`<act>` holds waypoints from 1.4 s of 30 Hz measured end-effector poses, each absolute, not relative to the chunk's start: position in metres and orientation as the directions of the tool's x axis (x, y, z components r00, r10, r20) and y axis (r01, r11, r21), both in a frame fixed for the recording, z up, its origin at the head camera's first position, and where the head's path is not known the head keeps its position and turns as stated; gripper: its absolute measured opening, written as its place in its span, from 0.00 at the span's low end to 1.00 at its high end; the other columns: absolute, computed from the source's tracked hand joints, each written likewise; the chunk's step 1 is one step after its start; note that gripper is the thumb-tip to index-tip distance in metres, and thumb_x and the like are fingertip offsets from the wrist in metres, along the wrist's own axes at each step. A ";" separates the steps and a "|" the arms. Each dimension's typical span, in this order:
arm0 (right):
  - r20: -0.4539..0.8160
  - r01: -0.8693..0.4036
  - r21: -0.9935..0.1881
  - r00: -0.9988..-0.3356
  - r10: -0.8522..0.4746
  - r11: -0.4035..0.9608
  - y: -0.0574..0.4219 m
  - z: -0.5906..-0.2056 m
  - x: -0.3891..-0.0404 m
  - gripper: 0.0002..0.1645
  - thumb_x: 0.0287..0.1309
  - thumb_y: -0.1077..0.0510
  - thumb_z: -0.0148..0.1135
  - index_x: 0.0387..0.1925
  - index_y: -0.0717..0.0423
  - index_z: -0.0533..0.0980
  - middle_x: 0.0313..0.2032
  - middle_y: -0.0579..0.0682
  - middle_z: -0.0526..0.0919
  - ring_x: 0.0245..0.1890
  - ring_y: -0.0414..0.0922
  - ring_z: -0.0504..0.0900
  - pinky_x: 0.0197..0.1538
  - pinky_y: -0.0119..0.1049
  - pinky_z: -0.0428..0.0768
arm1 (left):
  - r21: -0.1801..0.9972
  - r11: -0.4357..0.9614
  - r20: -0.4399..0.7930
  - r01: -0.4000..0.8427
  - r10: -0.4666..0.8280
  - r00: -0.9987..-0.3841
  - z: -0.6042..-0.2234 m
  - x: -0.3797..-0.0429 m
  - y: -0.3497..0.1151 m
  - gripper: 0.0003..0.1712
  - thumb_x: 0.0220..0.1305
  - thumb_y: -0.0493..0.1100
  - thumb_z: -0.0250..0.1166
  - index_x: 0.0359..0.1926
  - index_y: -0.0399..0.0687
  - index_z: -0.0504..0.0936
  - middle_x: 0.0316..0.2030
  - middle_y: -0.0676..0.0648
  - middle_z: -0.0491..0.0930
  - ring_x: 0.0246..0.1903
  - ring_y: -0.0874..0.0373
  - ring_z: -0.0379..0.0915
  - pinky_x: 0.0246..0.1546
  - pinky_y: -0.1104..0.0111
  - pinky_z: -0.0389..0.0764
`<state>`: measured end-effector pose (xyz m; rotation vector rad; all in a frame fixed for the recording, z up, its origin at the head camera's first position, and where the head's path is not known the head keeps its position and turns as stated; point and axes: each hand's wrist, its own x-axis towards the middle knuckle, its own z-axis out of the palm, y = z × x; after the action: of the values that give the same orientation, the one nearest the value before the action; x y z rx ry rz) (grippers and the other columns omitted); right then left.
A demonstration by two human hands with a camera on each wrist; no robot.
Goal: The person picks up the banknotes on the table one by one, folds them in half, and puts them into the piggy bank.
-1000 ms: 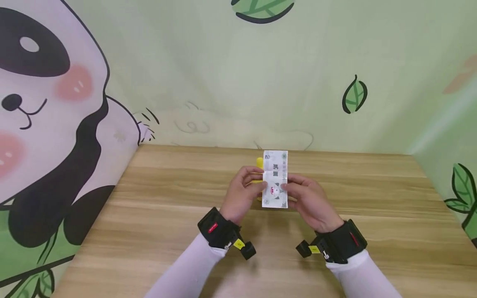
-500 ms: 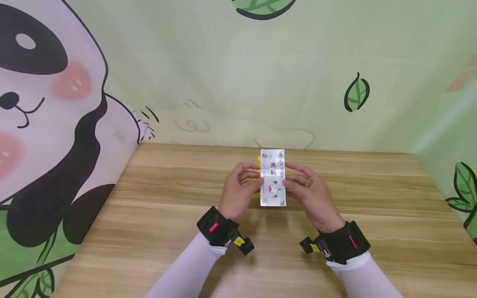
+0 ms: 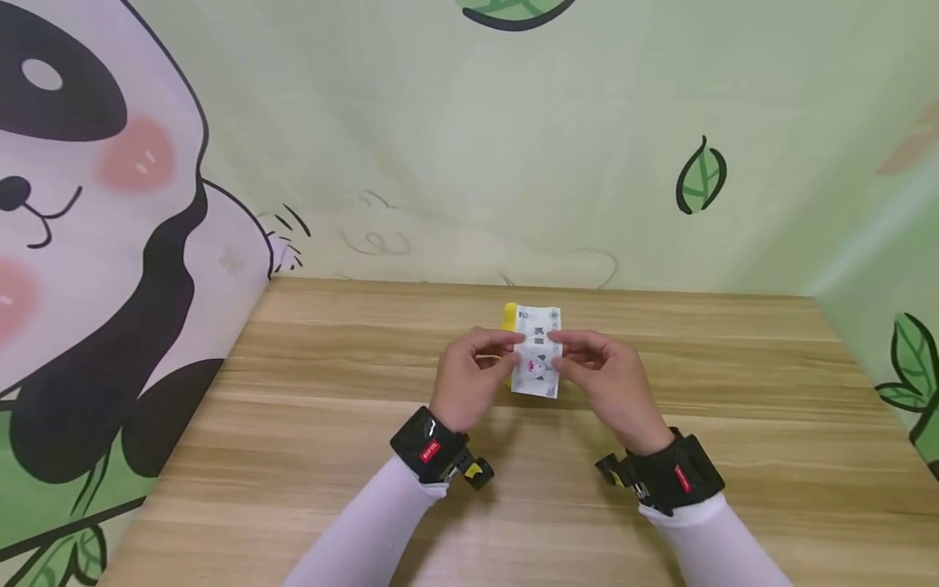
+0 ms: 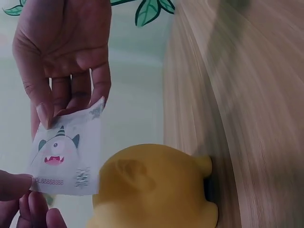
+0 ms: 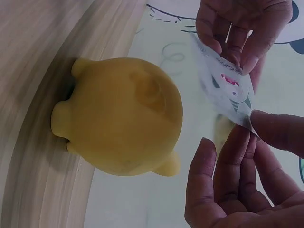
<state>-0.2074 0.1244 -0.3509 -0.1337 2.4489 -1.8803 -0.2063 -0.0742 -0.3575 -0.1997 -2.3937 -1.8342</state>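
A white play banknote [image 3: 538,377] with a monster face and the figure 2 is between my two hands. My left hand [image 3: 469,379] pinches its left long edge, thumb and index finger showing on the printed side. My right hand [image 3: 619,391] pinches the opposite edge in the same manner. In the right wrist view the note [image 5: 232,88] bends lengthwise. Behind and below it, a yellow piggy bank [image 3: 509,314] is mostly hidden in the head view. Both wrist views show the piggy bank [image 5: 123,114] standing on its short legs, its curled tail towards me.
The wooden table [image 3: 330,391] ends at a pale green backdrop [image 3: 455,163] printed with a panda [image 3: 66,204] and leaves. Each wrist wears a black strap [image 3: 433,444] with a small camera, and white sleeves [image 3: 367,522] cover both forearms.
The note has tilted, so it looks shorter, and its far end has come lower in the view. Both index fingers have moved onto its printed face.
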 end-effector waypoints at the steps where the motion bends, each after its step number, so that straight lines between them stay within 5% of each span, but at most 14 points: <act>1: 0.015 -0.040 -0.964 -0.995 -0.098 0.263 0.124 -0.351 -0.207 0.19 0.64 0.64 0.68 0.56 0.55 0.84 0.47 0.56 0.86 0.45 0.44 0.82 0.46 0.27 0.82 | 0.946 0.265 0.184 0.186 0.033 -0.982 -0.358 -0.206 -0.074 0.13 0.64 0.32 0.70 0.48 0.47 0.90 0.41 0.46 0.85 0.44 0.55 0.83 0.50 0.60 0.87; 10: 0.059 -0.083 -0.950 -0.995 -0.085 0.302 0.125 -0.352 -0.206 0.13 0.66 0.60 0.69 0.50 0.55 0.87 0.51 0.54 0.85 0.49 0.44 0.83 0.49 0.27 0.82 | 0.918 0.339 0.206 0.204 0.031 -0.978 -0.359 -0.206 -0.074 0.07 0.64 0.37 0.72 0.41 0.50 0.93 0.46 0.49 0.81 0.51 0.54 0.77 0.55 0.53 0.82; 15: 0.090 -0.112 -0.949 -0.992 -0.087 0.296 0.125 -0.352 -0.207 0.10 0.65 0.60 0.70 0.46 0.57 0.88 0.51 0.52 0.82 0.54 0.44 0.79 0.52 0.29 0.81 | 0.916 0.331 0.231 0.228 0.033 -0.972 -0.355 -0.205 -0.075 0.06 0.65 0.38 0.72 0.43 0.49 0.92 0.49 0.50 0.87 0.57 0.52 0.80 0.63 0.48 0.77; 26: 0.021 -0.055 -0.960 -0.992 -0.125 0.273 0.124 -0.349 -0.207 0.20 0.68 0.57 0.68 0.58 0.57 0.81 0.44 0.55 0.88 0.46 0.45 0.84 0.50 0.33 0.80 | 0.962 0.214 0.173 0.171 0.011 -0.985 -0.354 -0.206 -0.078 0.08 0.68 0.39 0.70 0.46 0.48 0.90 0.44 0.49 0.89 0.40 0.57 0.84 0.46 0.64 0.84; 36: 0.018 -0.047 -0.967 -0.993 -0.119 0.251 0.125 -0.351 -0.208 0.24 0.66 0.61 0.68 0.63 0.55 0.77 0.46 0.56 0.89 0.45 0.44 0.87 0.46 0.34 0.84 | 0.995 0.068 0.063 0.069 0.081 -0.995 -0.355 -0.209 -0.078 0.20 0.68 0.36 0.68 0.59 0.39 0.82 0.46 0.38 0.87 0.36 0.58 0.85 0.43 0.53 0.89; 42: 0.033 -0.048 -0.977 -0.997 -0.076 0.207 0.128 -0.351 -0.210 0.25 0.66 0.60 0.68 0.63 0.55 0.76 0.43 0.47 0.89 0.44 0.42 0.86 0.45 0.32 0.83 | 0.997 0.075 0.001 0.013 0.152 -0.988 -0.357 -0.208 -0.076 0.19 0.70 0.34 0.65 0.60 0.36 0.81 0.47 0.35 0.87 0.37 0.58 0.85 0.45 0.51 0.89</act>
<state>-0.2096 0.1281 -0.3509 -0.1239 2.4236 -1.9600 -0.2076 -0.0758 -0.3566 -0.1825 -2.3762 -2.2011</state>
